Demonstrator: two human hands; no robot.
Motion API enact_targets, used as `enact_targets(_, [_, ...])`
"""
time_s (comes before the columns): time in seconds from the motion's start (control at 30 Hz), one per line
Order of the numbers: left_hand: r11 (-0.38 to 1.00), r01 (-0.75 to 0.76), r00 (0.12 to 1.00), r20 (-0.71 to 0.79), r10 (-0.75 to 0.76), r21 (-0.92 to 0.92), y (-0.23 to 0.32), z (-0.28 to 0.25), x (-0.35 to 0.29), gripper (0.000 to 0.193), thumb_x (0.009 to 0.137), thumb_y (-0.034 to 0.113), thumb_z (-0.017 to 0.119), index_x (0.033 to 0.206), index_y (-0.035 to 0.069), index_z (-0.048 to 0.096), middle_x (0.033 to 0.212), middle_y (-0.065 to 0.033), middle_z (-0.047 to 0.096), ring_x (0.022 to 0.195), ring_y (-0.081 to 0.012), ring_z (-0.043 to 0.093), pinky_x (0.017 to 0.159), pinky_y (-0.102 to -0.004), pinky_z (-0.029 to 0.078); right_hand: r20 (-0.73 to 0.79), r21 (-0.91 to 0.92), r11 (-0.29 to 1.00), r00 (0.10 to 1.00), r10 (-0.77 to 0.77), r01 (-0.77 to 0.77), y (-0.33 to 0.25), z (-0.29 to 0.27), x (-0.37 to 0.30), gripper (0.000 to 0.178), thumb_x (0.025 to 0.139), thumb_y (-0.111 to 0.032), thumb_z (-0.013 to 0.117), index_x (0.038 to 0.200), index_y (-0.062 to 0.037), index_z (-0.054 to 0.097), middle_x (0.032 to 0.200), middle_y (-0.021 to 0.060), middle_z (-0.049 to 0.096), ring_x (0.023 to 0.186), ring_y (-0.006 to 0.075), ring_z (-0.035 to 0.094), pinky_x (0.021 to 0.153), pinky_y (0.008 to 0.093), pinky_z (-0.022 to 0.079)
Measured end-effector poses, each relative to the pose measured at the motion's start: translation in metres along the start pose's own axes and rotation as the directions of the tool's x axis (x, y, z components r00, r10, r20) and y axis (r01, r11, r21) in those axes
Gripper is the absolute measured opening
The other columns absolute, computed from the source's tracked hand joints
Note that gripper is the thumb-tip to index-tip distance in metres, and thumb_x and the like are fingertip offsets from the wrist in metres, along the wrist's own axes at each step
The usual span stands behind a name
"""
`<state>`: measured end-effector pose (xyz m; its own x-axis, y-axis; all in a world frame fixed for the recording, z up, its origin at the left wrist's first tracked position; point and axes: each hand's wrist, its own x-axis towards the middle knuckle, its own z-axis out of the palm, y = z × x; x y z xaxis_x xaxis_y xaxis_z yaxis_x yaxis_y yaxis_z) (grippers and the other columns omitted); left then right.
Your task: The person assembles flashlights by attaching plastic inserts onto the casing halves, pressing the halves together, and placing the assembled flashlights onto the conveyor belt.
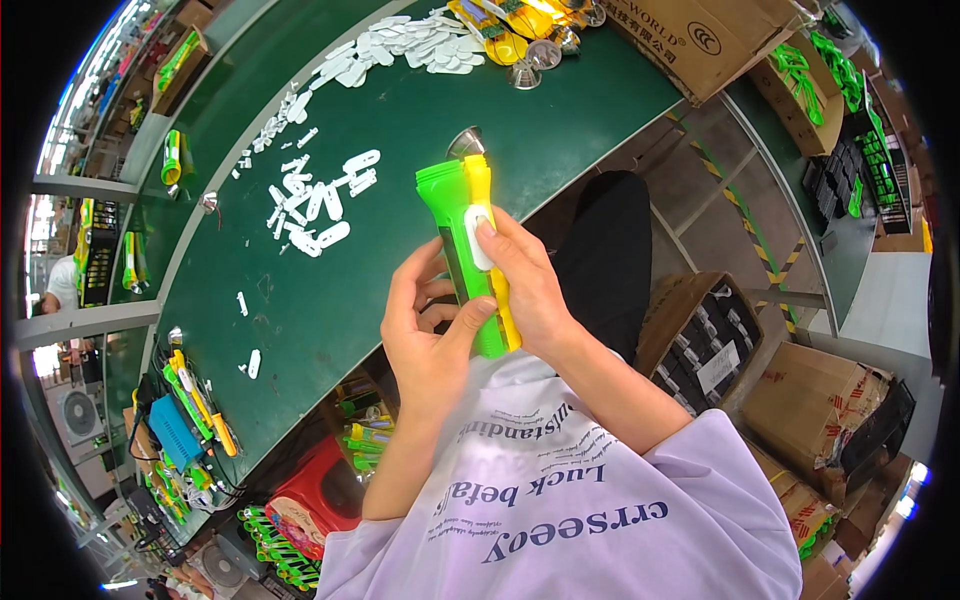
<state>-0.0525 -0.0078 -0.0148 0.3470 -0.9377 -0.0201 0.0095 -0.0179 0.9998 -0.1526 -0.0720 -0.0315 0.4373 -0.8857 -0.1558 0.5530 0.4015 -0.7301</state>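
A green and yellow plastic flashlight body [462, 245] is held upright in front of my chest. My left hand [428, 320] wraps its green side from below, thumb near the lower end. On the yellow side, my right hand [528, 275] grips it too, its thumb pressing on a white oval switch piece [478, 238]. A shiny reflector cup [465, 142] shows just beyond the wide green head; whether it is joined to the body I cannot tell. Loose white plastic pieces [318, 205] lie on the green table past my hands.
Across the green table [400, 120], a larger heap of white pieces [425, 45] lies beside yellow parts with reflectors [525, 50]. A cardboard box [700, 40] stands at the far right. Finished-looking flashlights [195, 395] lie at left, near a red stool [315, 500]. More boxes [810, 410] stand right.
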Motion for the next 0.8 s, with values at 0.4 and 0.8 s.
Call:
enact_targets(0.4, [0.998, -0.002, 1.000, 0.009, 0.003, -0.068, 0.0009, -0.0029, -0.0012, 0.067, 0.075, 0.003, 0.080, 0.134, 0.000, 0.048, 0.119, -0.0155, 0.057, 0.094, -0.0157, 0.060, 0.072, -0.0248, 0.055, 0.039, -0.087, 0.995, 0.999, -0.036, 0.039, 0.0035, -0.0064, -0.0025, 0.040, 0.101, -0.028, 0.049, 0.131, -0.0011, 0.050, 0.101, 0.0019, 0.056, 0.091, 0.0076, 0.052, 0.079, 0.0244, 0.045])
enact_targets(0.8, [1.000, -0.014, 0.999, 0.029, 0.015, -0.025, -0.0024, -0.0044, 0.0000, 0.067, 0.075, 0.003, 0.080, 0.134, -0.001, 0.049, 0.123, -0.0141, 0.058, 0.095, -0.0158, 0.061, 0.072, -0.0253, 0.054, 0.039, -0.071, 0.996, 0.998, -0.057, 0.060, 0.0078, -0.0050, -0.0005, 0.041, 0.101, -0.027, 0.050, 0.132, 0.0001, 0.049, 0.105, 0.0021, 0.054, 0.095, 0.0081, 0.051, 0.082, 0.0249, 0.043])
